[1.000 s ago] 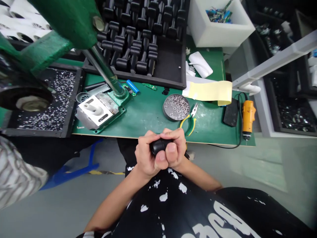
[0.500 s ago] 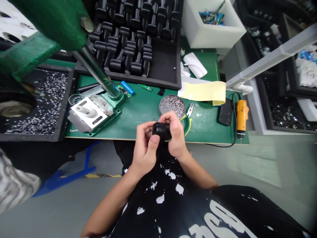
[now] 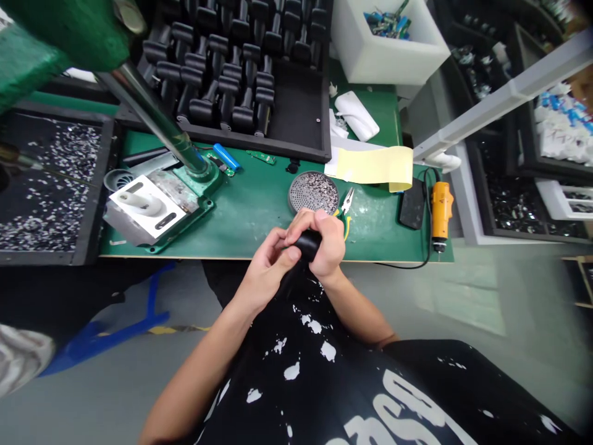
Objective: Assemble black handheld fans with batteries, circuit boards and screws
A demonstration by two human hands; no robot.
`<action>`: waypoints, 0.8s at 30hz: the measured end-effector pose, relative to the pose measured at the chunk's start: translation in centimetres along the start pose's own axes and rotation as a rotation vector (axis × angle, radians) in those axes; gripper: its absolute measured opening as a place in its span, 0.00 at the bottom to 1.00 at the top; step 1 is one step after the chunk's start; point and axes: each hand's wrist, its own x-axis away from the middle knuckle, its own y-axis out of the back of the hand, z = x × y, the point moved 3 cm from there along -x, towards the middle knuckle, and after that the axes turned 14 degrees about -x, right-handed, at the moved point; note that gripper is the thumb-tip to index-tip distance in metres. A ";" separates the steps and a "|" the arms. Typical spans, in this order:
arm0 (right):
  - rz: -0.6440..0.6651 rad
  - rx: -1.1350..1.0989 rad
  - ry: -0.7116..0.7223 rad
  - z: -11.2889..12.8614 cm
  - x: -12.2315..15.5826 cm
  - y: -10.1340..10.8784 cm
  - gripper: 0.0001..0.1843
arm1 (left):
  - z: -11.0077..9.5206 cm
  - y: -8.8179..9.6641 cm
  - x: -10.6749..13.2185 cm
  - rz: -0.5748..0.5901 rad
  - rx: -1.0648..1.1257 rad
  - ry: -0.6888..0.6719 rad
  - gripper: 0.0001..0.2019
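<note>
Both my left hand point(image 3: 266, 269) and my right hand point(image 3: 322, 244) grip a black cylindrical part point(image 3: 308, 245), held just over the front edge of a green work mat point(image 3: 259, 216). My right hand's fingers cover its far end, so much of it is hidden. Just beyond my right hand lie yellow-handled pliers point(image 3: 345, 213) and a round mesh dish of small metal pieces point(image 3: 312, 191). Neither hand touches them.
A press with a chrome column point(image 3: 157, 111) stands at left on a metal jig point(image 3: 143, 207). A black tray of black parts point(image 3: 222, 74) and a white bin point(image 3: 384, 43) stand behind. An orange tool point(image 3: 441, 204) lies right. A striped sleeve point(image 3: 18, 358) shows at lower left.
The black part has moved up from my chest towards the mat and tilted, with my right hand now wrapped over its end. The whole scene has shifted left in view.
</note>
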 end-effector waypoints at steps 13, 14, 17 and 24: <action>-0.103 -0.033 -0.169 -0.4 -1.8 1.7 0.38 | -2.5 1.6 2.8 -0.430 -0.845 -0.556 0.24; -0.086 -0.043 -0.192 -0.7 -1.5 1.7 0.38 | -3.1 1.3 2.8 -0.439 -0.871 -0.628 0.24; -0.035 -0.053 -0.277 -1.6 -0.4 1.4 0.39 | -4.8 0.6 2.9 -0.461 -0.940 -0.790 0.25; -0.034 -0.042 -0.475 -3.6 1.7 1.0 0.39 | -6.6 -0.2 2.5 -0.477 -0.980 -0.813 0.23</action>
